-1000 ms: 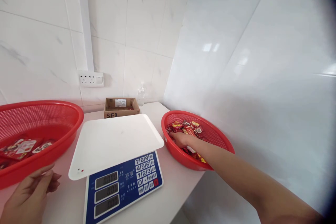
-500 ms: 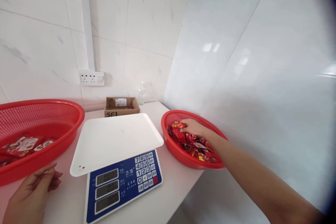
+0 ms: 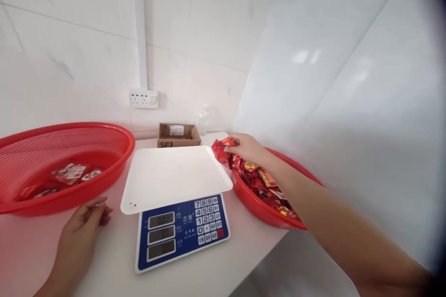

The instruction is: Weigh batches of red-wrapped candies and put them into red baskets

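Note:
My right hand point(image 3: 249, 147) grips a shiny red snack packet point(image 3: 219, 151) over the left rim of the right red basket point(image 3: 256, 209). Several more red and yellow wrapped packets point(image 3: 265, 185) lie heaped in that basket. The held packet hangs beside the right edge of the scale's white tray point(image 3: 174, 174). On the table, my left hand point(image 3: 81, 227) rests with loosely curled fingers, slightly apart and holding nothing. It is close below the left red basket point(image 3: 114, 167), where a few flat red packets point(image 3: 71, 174) lie. The blue scale panel point(image 3: 181, 232) has a keypad and three displays.
Behind the scale stands a small open cardboard box point(image 3: 179, 141), with a clear plastic bottle point(image 3: 203, 120) beside it. A wall socket point(image 3: 143, 99) sits on the tiled wall. The white table point(image 3: 237, 260) ends at the lower right, below the right basket.
My right hand has lifted the red packet from the heap and moved it left toward the tray. The view has shifted, so the scale and baskets appear farther right.

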Motion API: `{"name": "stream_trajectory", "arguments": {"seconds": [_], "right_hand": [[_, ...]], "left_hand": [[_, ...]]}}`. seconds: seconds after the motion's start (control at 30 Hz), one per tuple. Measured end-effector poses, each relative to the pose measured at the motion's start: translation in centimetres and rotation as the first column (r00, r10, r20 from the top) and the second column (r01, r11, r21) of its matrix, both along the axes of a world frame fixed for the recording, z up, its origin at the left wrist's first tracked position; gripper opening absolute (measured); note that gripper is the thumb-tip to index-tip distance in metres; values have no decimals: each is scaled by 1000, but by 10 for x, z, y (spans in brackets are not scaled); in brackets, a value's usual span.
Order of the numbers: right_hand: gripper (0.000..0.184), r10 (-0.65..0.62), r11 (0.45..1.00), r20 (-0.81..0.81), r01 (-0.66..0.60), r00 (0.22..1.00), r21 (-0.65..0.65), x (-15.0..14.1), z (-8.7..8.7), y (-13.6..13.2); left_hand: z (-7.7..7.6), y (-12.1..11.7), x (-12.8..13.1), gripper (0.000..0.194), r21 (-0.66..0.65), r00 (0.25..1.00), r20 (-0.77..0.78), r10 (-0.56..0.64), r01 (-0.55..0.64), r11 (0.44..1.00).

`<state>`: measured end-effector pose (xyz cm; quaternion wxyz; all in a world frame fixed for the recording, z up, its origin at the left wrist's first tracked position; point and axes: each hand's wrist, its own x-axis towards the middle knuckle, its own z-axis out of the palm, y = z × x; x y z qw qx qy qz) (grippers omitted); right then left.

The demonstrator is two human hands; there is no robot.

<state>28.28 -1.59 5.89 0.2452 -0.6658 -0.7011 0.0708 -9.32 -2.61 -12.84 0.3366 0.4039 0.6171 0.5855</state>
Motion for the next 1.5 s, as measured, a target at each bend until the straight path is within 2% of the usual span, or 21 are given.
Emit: {"name": "stream_trajectory", "arguments": {"seconds": [0.07,0.2,0.33,0.6,0.7,0.83,0.9,1.0,1.17,1.3,1.5], "right_hand": [[8,76,997,-15,-76,997,-1,-32,-6,11],[9,204,978,-42,-206,978,-36,-86,-19,27],[7,270,960,-36,-272,962,-70,-112,-28,35],[10,241,969,54,-238,969,-62,-105,-30,32],[12,245,965,-12,-245,970,-95,-101,-26,32],[19,241,968,-76,-245,968,-47,-100,-21,33],[20,239,966,-130,-249,962,-69,-100,-21,33],[24,219,956,-188,-249,957,-154,-101,-24,32],[22,206,968,-37,-210,978,-141,-96,-35,33],[28,209,965,-3,-206,978,-162,-89,-39,32],[30,272,936,-106,-288,956,-201,-84,-41,29]], "left_hand": [[8,-4,1,39,-6,995,80,-65,66,998],[16,-8,5,41,10,990,122,-76,75,997],[13,-6,4,39,31,984,160,-80,76,997],[12,-5,3,40,18,980,175,-97,96,995],[12,-6,3,40,13,980,172,-101,101,995],[12,-6,3,39,8,978,179,-110,110,994],[12,-5,3,39,3,978,176,-110,111,994],[12,-4,3,39,8,978,180,-105,106,994],[12,-3,4,37,6,978,175,-111,112,994],[14,-4,4,38,1,978,171,-117,118,993],[14,-5,4,38,-12,982,139,-128,131,991]]}}
